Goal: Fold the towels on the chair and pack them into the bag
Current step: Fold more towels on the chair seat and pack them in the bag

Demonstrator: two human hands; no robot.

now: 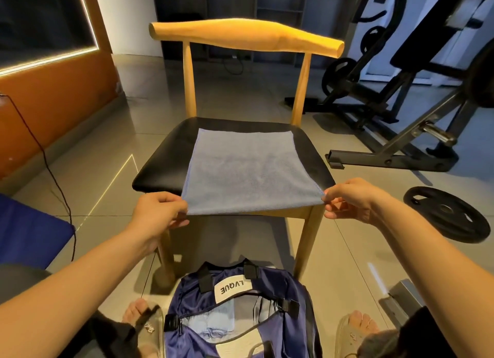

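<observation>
While outstretched, fingers (173,201) seemingly on towel (248,170).

Towel (248,170) flat on chair (171,154) seat; hands at its near corners, left hand (157,210), right hand (350,200); bag (240,309) on floor before chair.

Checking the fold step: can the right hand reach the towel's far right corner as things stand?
Probably yes: the right hand pinches the near corner, and nothing lies on the towel between it and the far corner.
</observation>
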